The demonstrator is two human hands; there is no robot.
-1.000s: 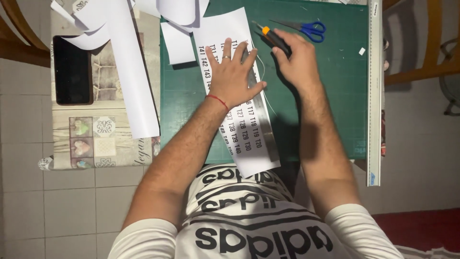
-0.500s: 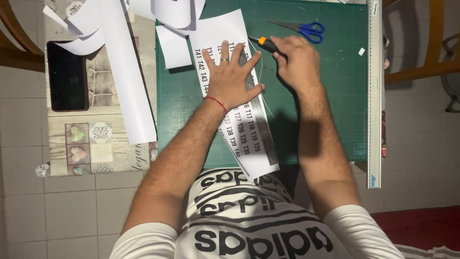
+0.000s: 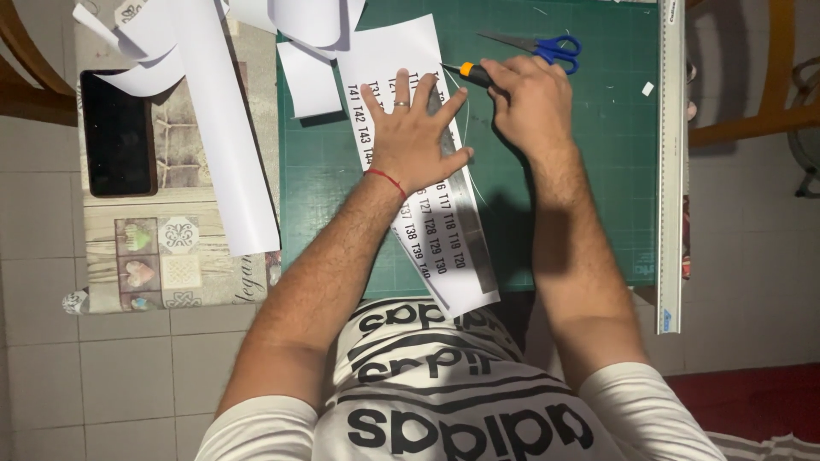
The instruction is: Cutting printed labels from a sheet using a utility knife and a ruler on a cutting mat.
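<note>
L hand (image 3: 412,135): flat, fingers spread, pressing metal ruler (image 3: 465,224) onto printed paper sheet (image 3: 431,213); same spot as before.
R hand (image 3: 527,104): gripping craft knife (image 3: 468,73); knife now further up the ruler edge.
Sheet: on green mat (image 3: 598,171).
Scissors (image 3: 538,44): not moved.

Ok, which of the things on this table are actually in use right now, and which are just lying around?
In use:
left hand pressing the metal ruler
printed sheet
right hand holding the craft knife
green cutting mat

Lying about:
blue scissors
long ruler
paper strips
phone
</note>
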